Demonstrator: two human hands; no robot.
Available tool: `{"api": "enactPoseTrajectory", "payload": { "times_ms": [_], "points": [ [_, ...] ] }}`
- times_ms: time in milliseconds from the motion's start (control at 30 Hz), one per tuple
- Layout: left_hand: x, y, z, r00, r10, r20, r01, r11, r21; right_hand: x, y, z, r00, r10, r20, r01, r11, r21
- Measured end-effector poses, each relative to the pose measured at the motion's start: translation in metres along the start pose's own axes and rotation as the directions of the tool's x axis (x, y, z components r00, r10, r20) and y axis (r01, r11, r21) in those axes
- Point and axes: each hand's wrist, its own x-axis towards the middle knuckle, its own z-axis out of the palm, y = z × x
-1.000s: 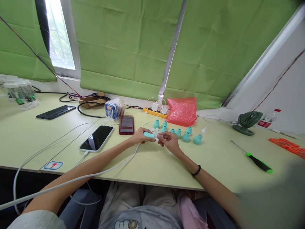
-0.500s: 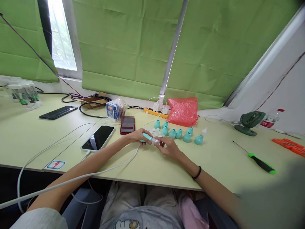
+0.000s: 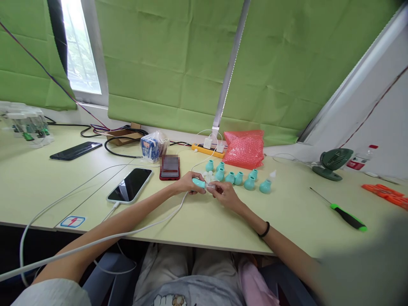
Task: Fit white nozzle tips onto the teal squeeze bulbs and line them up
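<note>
My left hand (image 3: 186,183) is closed around a small teal bulb (image 3: 199,183) held just above the pale yellow table (image 3: 287,212). My right hand (image 3: 225,193) pinches the clear tip (image 3: 210,186) at the bulb's end. Both hands meet at the middle of the table. Just behind them stands a row of several more teal bulbs (image 3: 236,177), one of them with a white tip (image 3: 265,185). A few small white parts (image 3: 206,174) lie by the row.
A phone on a white cable (image 3: 129,185) lies left of my hands, a red phone (image 3: 169,167) behind them, a black phone (image 3: 75,150) farther left. A pink bubble bag (image 3: 244,148), power strip (image 3: 207,149), green fan (image 3: 331,163), screwdriver (image 3: 344,213) and orange parts (image 3: 387,194) are also on the table.
My hands stay together on the teal bulb and shift only slightly; the bulb is turned a little between the fingers. Nothing else on the table moved.
</note>
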Motion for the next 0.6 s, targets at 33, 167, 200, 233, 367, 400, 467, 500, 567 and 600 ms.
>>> {"api": "enactPoseTrajectory", "payload": {
  "times_ms": [33, 167, 200, 233, 367, 400, 467, 500, 567, 600],
  "points": [
    [-0.0001, 0.0003, 0.0008, 1.000, 0.010, -0.005, -0.010, 1.000, 0.015, 0.0008, -0.0002, -0.0013, 0.998, 0.049, 0.040, -0.052, 0.995, 0.080],
    [-0.0004, 0.0020, 0.0033, 0.999, 0.038, -0.017, -0.037, 0.998, 0.058, 0.0037, 0.0013, -0.0053, 0.944, 0.231, 0.235, -0.304, 0.885, 0.353],
    [-0.0005, 0.0022, 0.0038, 0.999, 0.043, -0.020, -0.041, 0.997, 0.066, 0.0043, 0.0022, -0.0057, 0.924, 0.268, 0.273, -0.362, 0.844, 0.396],
    [-0.0005, 0.0023, 0.0043, 0.999, 0.046, -0.023, -0.044, 0.996, 0.075, 0.0049, 0.0030, -0.0058, 0.904, 0.302, 0.301, -0.412, 0.804, 0.429],
    [0.0006, 0.0009, 0.0062, 0.997, 0.069, -0.047, -0.062, 0.990, 0.129, 0.0069, 0.0052, -0.0046, 0.845, 0.409, 0.343, -0.534, 0.674, 0.511],
    [0.0011, 0.0004, 0.0067, 0.995, 0.083, -0.060, -0.073, 0.986, 0.151, 0.0072, 0.0053, -0.0042, 0.836, 0.427, 0.345, -0.549, 0.647, 0.529],
    [0.0020, -0.0005, 0.0076, 0.983, 0.152, -0.103, -0.126, 0.967, 0.222, 0.0077, 0.0045, -0.0038, 0.823, 0.455, 0.340, -0.566, 0.599, 0.566],
    [0.0023, -0.0007, 0.0080, 0.971, 0.204, -0.125, -0.165, 0.949, 0.267, 0.0078, 0.0038, -0.0038, 0.817, 0.466, 0.338, -0.571, 0.578, 0.583],
    [0.0023, -0.0006, 0.0091, 0.938, 0.310, -0.158, -0.240, 0.905, 0.351, 0.0079, 0.0016, -0.0038, 0.807, 0.487, 0.335, -0.579, 0.538, 0.612],
    [0.0019, -0.0002, 0.0097, 0.921, 0.350, -0.169, -0.266, 0.885, 0.382, 0.0078, 0.0004, -0.0038, 0.802, 0.495, 0.334, -0.582, 0.520, 0.625]
  ]
}}
